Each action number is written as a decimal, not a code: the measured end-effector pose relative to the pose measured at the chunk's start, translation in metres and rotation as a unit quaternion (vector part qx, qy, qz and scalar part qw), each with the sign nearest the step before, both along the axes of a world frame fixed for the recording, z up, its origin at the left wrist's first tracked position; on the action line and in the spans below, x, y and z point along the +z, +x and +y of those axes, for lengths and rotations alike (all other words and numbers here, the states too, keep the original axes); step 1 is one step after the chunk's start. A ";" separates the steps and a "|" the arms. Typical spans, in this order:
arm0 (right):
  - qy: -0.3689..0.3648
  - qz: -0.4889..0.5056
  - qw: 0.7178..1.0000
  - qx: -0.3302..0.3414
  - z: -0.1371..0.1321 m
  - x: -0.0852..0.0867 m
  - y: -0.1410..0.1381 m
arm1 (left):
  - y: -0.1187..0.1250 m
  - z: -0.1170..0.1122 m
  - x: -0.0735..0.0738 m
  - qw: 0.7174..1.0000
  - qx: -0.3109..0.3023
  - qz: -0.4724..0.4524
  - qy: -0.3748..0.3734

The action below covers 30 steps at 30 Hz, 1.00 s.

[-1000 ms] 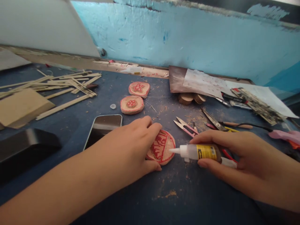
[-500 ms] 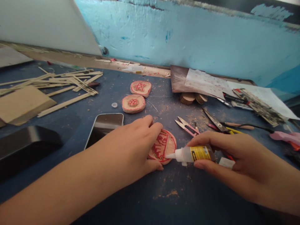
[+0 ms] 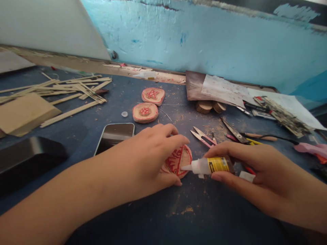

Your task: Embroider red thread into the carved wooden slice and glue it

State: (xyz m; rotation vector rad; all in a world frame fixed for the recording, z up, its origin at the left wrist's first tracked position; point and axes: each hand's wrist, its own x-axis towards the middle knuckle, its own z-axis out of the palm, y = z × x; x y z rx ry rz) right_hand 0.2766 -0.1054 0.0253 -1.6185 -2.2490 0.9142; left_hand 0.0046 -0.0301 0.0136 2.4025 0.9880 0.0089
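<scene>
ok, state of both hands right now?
Left hand: half-curled over red-marked wooden disc; firm grip can't be told.
Right hand: closed around yellow-labelled bottle.

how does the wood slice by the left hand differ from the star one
The near wood slice is partly covered by the left hand; the star wood slice lies uncovered. The near wood slice has broad red patches; the star wood slice has a thin red star outline. A bottle points its nozzle at the near wood slice only. Both have red rims.

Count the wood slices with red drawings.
3: the star slice farthest back, the flower slice just in front of it, and a third slice partly covered by the left hand. Others may be hidden.
</scene>
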 end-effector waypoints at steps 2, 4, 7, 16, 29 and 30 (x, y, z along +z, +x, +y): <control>-0.005 0.001 1.000 -0.002 0.000 0.001 0.000 | 0.001 0.002 0.001 0.999 -0.012 -0.008 -0.032; -0.010 0.000 1.000 -0.002 0.000 0.001 -0.001 | 0.001 0.003 0.002 0.999 -0.016 -0.015 -0.038; -0.012 -0.002 1.000 -0.003 0.002 0.001 0.000 | 0.001 0.003 0.002 0.999 -0.021 -0.030 -0.038; -0.023 -0.003 1.000 -0.005 0.001 0.002 0.000 | 0.002 0.004 -0.004 0.998 -0.002 -0.024 -0.060; 0.038 -0.015 0.999 0.016 -0.001 -0.005 0.005 | 0.001 0.005 -0.015 0.994 0.023 -0.064 -0.089; 0.040 -0.015 0.999 0.019 0.000 -0.006 0.006 | 0.001 0.005 -0.015 0.994 0.021 -0.068 -0.088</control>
